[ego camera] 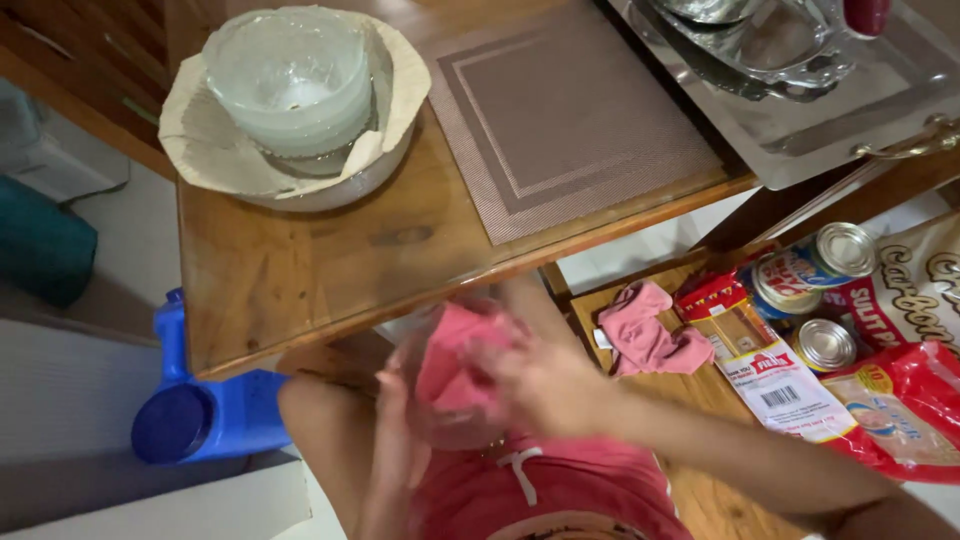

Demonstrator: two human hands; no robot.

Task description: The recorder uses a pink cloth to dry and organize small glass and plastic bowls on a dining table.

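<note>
- The left hand [395,440] cups a clear glass bowl [440,400] from below, just off the desk [300,270] edge above the lap.
- The right hand [545,385] presses a pink cloth [455,360] into it, fingers closed on the cloth.
- Glass looks fragile and slippery; holding it by the rim and base seems safest.
- The cloth is soft and light.

Warm indoor light, fairly bright — glare on the silver tray [800,140] and glass bowls [290,80], both hands [540,385] motion-blurred, mild softness overall, floor side dimmer.
</note>
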